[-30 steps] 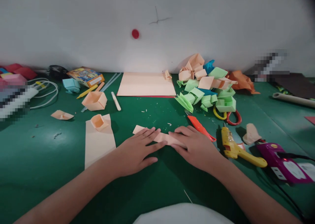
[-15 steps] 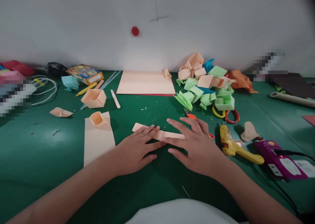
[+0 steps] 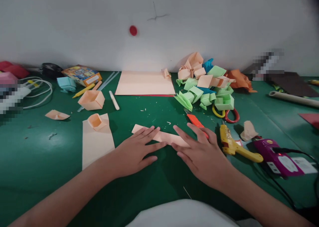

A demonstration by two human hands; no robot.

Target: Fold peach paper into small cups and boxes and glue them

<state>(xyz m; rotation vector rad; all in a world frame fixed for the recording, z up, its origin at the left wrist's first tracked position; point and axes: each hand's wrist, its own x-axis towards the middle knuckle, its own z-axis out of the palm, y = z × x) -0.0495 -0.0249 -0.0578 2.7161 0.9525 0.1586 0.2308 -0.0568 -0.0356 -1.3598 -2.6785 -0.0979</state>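
Note:
A narrow peach paper strip (image 3: 164,138) lies flat on the green table, slanting down to the right. My left hand (image 3: 137,150) rests on its left part, fingers stretched out and apart. Over the right end of the strip lies my right hand (image 3: 199,150), its fingers spread. Part of the strip is hidden under both hands. An orange utility knife (image 3: 195,120) sits just beyond my right fingers. To the left, a peach paper sheet (image 3: 96,147) carries a small folded paper box (image 3: 97,121).
A heap of folded green and peach papers (image 3: 196,93) lies at the back right, near scissors (image 3: 232,115). A yellow glue gun (image 3: 230,144) and purple power strip (image 3: 276,157) stand right. Stacked peach sheets (image 3: 144,83) lie against the wall; a white glue stick (image 3: 114,100) lies left.
My right hand has slid along the strip to the right, uncovering more of its middle. The strip's right end now slants lower. My left hand stays nearly in place.

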